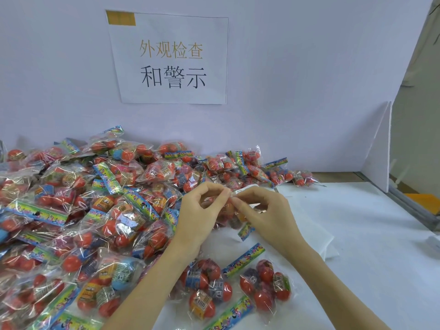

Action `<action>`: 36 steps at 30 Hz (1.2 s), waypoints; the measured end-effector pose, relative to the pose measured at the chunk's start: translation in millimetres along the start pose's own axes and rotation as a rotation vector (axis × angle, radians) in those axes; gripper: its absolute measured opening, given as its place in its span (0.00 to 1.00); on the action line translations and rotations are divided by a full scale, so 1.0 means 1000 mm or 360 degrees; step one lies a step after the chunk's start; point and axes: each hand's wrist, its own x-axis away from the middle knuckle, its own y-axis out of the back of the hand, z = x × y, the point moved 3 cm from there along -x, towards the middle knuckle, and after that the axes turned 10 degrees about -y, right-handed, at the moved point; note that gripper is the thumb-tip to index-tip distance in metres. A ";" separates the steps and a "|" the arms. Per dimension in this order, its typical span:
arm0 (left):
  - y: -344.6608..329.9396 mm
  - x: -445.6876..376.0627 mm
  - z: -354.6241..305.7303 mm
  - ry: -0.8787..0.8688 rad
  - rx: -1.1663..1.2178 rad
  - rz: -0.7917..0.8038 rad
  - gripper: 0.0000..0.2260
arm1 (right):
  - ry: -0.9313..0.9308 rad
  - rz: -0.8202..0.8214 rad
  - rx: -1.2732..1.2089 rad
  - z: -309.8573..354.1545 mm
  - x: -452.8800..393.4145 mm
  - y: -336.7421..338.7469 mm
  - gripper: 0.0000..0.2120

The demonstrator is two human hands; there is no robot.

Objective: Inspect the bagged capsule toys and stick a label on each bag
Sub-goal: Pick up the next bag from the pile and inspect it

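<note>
— Where the hands meet above the bag [234, 216], what is held?
— Left hand [200, 210] and right hand [266, 210] pinch a white label [246, 188]; pile [95, 198] left, bare table [357, 234] right.

— Bags [78, 210]?
— Clear plastic film, glossy, crinkled, catching white glare. Header strips [244, 259] look like printed paper or card, multicoloured, with a slight sheen.
— Capsules [71, 263]?
— Smooth hard plastic, mostly red-orange, shiny; banded with printed wraps.
— Worktop [371, 258]?
— Covered in white sheet, matt, soft-looking, foam or cloth; cannot tell which.
— Backing?
— Wall [297, 91] matt, pale. Notice [170, 59] plain white paper, matt.
</note>
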 end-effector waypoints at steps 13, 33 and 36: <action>-0.006 0.004 0.007 0.0176 0.0288 -0.0196 0.06 | -0.0206 0.0112 -0.0304 0.005 0.002 -0.005 0.07; 0.015 -0.005 0.005 0.0015 -0.0005 -0.0475 0.15 | -0.0367 -0.0009 -0.0515 0.000 0.001 -0.004 0.19; 0.012 -0.004 0.004 0.0069 0.0054 -0.0382 0.12 | -0.0390 -0.0100 -0.0543 -0.002 -0.002 0.003 0.21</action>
